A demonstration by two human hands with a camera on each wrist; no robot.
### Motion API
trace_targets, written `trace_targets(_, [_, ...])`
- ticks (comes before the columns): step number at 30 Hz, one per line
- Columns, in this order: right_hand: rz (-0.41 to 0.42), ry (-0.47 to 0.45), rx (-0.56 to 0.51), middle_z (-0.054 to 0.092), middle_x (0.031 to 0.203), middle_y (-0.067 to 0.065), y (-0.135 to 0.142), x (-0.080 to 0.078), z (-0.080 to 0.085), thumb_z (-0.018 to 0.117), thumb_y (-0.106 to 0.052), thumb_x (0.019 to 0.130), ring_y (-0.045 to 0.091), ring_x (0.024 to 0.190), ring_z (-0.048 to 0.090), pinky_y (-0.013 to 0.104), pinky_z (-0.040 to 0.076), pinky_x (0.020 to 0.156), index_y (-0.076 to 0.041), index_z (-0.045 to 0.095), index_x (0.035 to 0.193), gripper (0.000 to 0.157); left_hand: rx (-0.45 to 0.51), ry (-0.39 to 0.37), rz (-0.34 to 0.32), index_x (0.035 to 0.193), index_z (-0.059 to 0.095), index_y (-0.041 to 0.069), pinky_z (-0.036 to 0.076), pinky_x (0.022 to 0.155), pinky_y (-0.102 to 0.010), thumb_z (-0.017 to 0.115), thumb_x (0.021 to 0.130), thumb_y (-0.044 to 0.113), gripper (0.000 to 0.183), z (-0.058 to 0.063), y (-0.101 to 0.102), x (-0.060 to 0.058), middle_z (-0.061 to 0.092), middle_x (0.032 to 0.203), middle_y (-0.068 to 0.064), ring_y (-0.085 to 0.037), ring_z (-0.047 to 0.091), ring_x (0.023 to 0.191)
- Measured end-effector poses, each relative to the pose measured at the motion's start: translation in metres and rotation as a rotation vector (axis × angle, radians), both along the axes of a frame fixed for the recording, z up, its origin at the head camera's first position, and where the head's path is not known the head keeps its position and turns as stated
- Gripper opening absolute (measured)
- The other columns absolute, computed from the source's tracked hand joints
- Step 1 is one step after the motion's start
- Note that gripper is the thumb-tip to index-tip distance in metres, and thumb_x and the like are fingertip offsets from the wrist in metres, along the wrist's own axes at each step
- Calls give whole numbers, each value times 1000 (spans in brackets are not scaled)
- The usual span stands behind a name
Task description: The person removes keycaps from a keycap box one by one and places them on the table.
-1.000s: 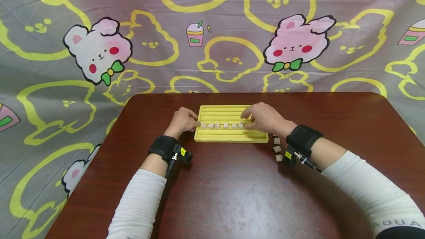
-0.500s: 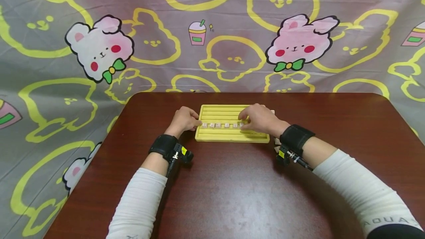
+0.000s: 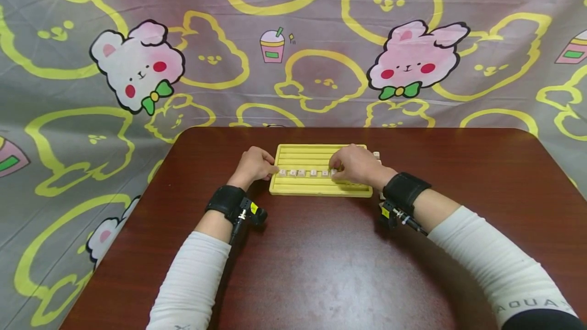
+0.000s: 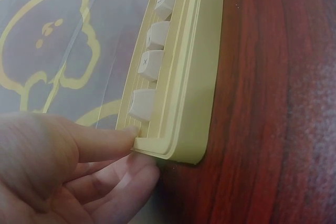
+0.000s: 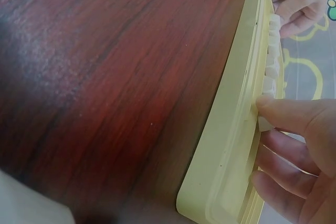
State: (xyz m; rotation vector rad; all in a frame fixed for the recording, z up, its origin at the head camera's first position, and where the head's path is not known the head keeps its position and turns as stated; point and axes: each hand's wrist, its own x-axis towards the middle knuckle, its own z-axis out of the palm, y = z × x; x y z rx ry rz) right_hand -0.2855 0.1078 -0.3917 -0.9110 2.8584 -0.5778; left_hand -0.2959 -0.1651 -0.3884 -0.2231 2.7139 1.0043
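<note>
A yellow ridged tray (image 3: 302,191) lies on the table, with several white keycaps (image 3: 313,172) in a row along one groove. My left hand (image 3: 255,163) holds the tray's left end; in the left wrist view the thumb lies over the rim beside the end keycap (image 4: 142,104), and the fingers are against the outer side. At the right end of the row, my right hand (image 3: 355,163) pinches a keycap (image 5: 265,124) between thumb and fingers, down in the tray. Dark letters show on some caps, mostly too small to read.
Loose keycaps (image 3: 377,155) lie on the table past the tray's right edge, partly hidden by the right hand and wrist. The brown table (image 3: 302,258) reaches back to a patterned cloth (image 3: 321,29).
My right hand has shifted slightly left and down to the right end of the row, its thumb and fingers closing in. The left hand keeps its hold on the tray.
</note>
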Motion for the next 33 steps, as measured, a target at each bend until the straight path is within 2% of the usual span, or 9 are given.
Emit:
trace_targets(9, [0, -1, -5, 75, 93, -1, -1, 1, -1, 78, -21, 86, 15, 86, 68, 34, 57, 77, -16, 78, 99, 14, 5, -5, -2, 117, 68, -2, 60, 65, -25, 75, 87, 12, 33, 1, 0, 1, 68, 113, -21, -14, 69, 69])
trace_targets(18, [-3, 4, 8, 75, 93, -1, -1, 2, 0, 77, -21, 86, 15, 86, 68, 34, 57, 77, -16, 78, 100, 14, 5, 12, -4, 113, 69, -3, 59, 60, -22, 76, 85, 10, 31, 0, 0, 1, 72, 105, -20, -12, 68, 65])
trace_targets(33, [12, 31, -47, 75, 94, 1, 3, 4, 3, 76, -14, 85, 17, 88, 68, 38, 58, 80, -12, 78, 99, 14, -13, 26, -17, 111, 70, -1, 57, 58, -20, 77, 85, 11, 30, -1, -1, 2, 73, 102, -19, -10, 66, 61])
